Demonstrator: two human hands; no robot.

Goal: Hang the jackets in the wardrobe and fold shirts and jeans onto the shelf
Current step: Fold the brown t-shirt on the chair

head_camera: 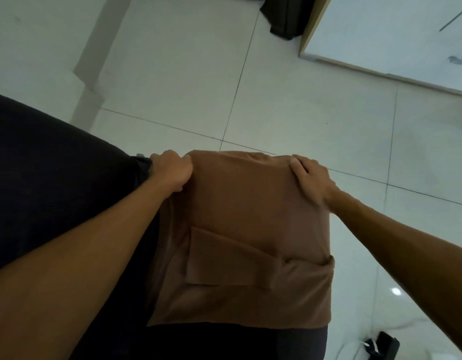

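Floor (289, 107): pale glossy tiles w/ thin dark grout lines, light glare spot lower right. White wall (42, 35) upper left w/ a stepped skirting running down it. Upper right: white panel w/ light-wood edge (380, 42), prob. furniture but can't tell which. Dark cloth heap (284, 16) on floor top centre, just beside that panel. Small black object w/ white cable (383, 344) on floor, bottom right. Dark navy surface (42, 165) fills the left, bed or sofa, can't tell.

Brown shirt (250, 209) centre frame, partly folded, one sleeve tucked flat across its lower half. Left edge lies against the dark surface, rest hangs in front of the floor; bottom hem overlaps dark fabric at frame bottom.

Left hand (170, 170) at shirt's top-left corner: fingers curled tight, pinching the cloth edge, knuckles up. Right hand (310, 178) at top-right corner: thumb on the front face, fingers wrapped over the shirt's side edge, close together, gripping. Both forearms bare, reaching in from bottom corners. Shirt spans between the two hands, top edge level w/ the fingers.
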